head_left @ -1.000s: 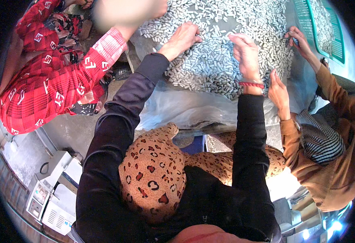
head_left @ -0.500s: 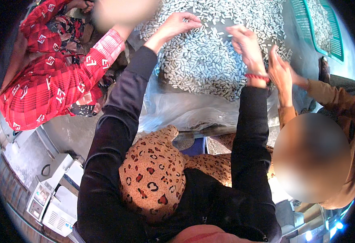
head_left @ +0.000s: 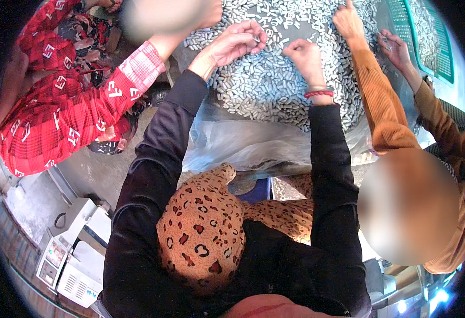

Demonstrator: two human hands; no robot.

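Note:
A wide heap of small silvery oblong pieces [head_left: 267,90] covers the table in front of me. Over its left part, my left hand [head_left: 235,45] is turned partly palm up, its fingers curled around a small silvery piece [head_left: 256,38] that shows at the fingertips. My right hand [head_left: 305,59], with a red band [head_left: 319,94] at the wrist, hangs over the middle of the heap. Its thumb and fingers are pinched together toward the left; whatever they hold is too small to make out.
Clear plastic sheeting [head_left: 237,143] hangs over the table's near edge. At the far right stands a green basket [head_left: 444,53] with similar pieces. A person in a red plaid sleeve [head_left: 110,85] works at left; one in brown sleeves [head_left: 375,90] reaches over the heap at right.
My left hand has turned palm upward, and a piece now shows in its fingers. My right hand has shifted left and slightly nearer. The brown-sleeved person's hands have separated and reached forward.

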